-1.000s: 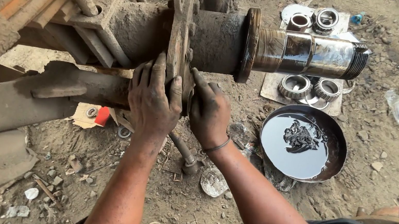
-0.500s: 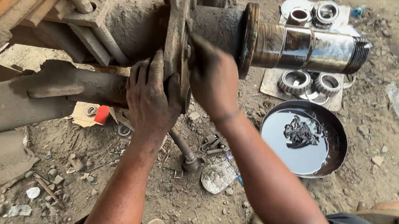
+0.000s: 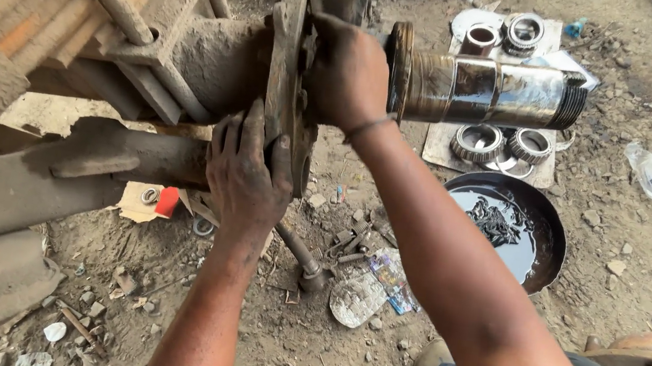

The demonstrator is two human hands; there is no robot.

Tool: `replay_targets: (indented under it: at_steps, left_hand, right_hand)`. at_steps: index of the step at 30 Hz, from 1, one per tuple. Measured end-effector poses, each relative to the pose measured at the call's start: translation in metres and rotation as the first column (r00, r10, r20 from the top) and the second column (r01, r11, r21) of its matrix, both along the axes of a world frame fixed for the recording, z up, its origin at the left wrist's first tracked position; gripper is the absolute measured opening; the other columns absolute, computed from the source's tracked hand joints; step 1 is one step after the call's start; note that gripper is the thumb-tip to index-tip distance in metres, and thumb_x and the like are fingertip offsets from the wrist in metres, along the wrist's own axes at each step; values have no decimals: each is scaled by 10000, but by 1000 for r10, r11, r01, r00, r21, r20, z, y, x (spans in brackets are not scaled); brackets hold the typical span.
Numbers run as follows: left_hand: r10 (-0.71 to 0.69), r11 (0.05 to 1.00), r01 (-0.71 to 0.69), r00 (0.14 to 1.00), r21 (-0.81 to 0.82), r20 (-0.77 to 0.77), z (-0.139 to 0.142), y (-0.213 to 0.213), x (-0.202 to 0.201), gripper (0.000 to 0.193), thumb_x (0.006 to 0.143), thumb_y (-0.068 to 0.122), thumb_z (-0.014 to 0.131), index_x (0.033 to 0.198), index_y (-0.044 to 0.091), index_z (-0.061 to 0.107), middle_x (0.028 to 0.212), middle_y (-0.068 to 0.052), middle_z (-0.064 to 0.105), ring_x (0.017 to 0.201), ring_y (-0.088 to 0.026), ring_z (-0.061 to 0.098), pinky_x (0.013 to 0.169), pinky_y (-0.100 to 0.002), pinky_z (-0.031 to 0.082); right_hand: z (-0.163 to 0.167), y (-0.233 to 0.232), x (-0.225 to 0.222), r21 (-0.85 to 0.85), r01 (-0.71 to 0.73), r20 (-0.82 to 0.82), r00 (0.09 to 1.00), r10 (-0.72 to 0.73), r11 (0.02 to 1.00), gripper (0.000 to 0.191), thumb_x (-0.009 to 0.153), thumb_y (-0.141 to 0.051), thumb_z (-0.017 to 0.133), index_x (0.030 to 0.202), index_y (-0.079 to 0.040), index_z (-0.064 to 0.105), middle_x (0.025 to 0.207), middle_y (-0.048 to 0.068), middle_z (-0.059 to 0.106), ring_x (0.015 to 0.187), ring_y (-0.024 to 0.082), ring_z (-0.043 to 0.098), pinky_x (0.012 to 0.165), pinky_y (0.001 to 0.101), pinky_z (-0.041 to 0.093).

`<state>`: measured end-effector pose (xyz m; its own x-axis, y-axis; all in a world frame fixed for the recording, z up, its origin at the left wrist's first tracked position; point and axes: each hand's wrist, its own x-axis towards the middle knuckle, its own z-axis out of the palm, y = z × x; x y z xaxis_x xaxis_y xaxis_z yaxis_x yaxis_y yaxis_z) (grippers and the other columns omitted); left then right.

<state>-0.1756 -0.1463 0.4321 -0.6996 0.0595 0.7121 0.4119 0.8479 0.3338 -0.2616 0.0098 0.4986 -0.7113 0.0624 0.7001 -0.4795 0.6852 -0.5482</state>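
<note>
Both hands grip the rusty axle flange [image 3: 283,92]: left hand [image 3: 247,172] clasps its lower edge, right hand [image 3: 349,76] its upper part (fingers curled), beside the greasy spindle [image 3: 492,92].

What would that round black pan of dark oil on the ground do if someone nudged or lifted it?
The pan looks shallow and nearly full of dark liquid, so it would probably slosh and spill if tilted. Its rim looks oily, so likely slippery. It sits on uneven, stony dirt, so a push may tip it.
</note>
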Motion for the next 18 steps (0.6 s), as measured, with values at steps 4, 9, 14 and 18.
replay_targets:
  at_steps: [4,9,14,18]
  left_hand:
    - [4,1000,-4,1000,8,-1,-1,1,-1,476,1015,219,583,1435,-1,537,1256,-229,648,1255,-401,570,1089,-546,451]
    - [13,1000,-13,1000,8,-23,-4,0,-2,463,1022,223,582,1424,-2,544,1255,-229,650,1257,-392,575,1094,-548,452]
    - [-10,1000,10,1000,27,-16,-3,0,-2,472,1017,228,568,1422,-14,548,1252,-234,653,1252,-404,569,1082,-551,462]
    - [21,1000,-21,1000,8,-13,-5,0,-5,451,1034,218,572,1422,-9,547,1250,-234,651,1256,-402,573,1072,-546,480]
  right_hand:
    - [-17,11,2,42,-103,-18,994,104,994,378,784,-118,744,1158,-63,744,946,199,754,805,338,749,719,414,612]
    - [-20,4,-2,63,-22,46,999,19,998,322,908,-58,603,1192,-119,742,961,154,767,754,284,763,674,396,616]
    - [1,3,4,131,1,16,1000,-3,991,260,931,-56,622,1132,-121,774,928,158,767,753,317,744,690,420,599]
    - [-29,2,49,74,-92,-58,994,96,993,269,926,-78,660,1186,-70,729,978,204,739,814,362,736,736,429,595]
